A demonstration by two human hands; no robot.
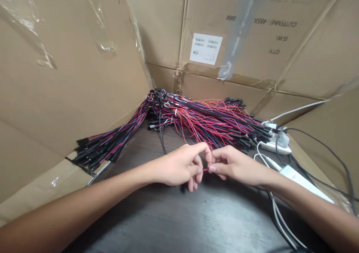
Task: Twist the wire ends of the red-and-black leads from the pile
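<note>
Between my two hands, over the dark tabletop [179, 215], a short stretch of pink-red wire [205, 170] shows. My left hand [185, 167] pinches one side of it between thumb and fingers. Close against it, my right hand [228, 165] grips the other side with thumb and forefinger. The ends of the wire are hidden in my fingers. Just beyond my hands lies a big heap of wire harnesses [207, 122], red, purple and black with black connectors. Another bundle of such harnesses [112, 144] spreads out to the left.
Cardboard walls [70, 77] enclose the table at the left, back and right. On the right stand a white power strip [276, 146] with plugs and a white adapter [305, 183]. White cables [276, 208] and a black cable [333, 157] run near my right forearm.
</note>
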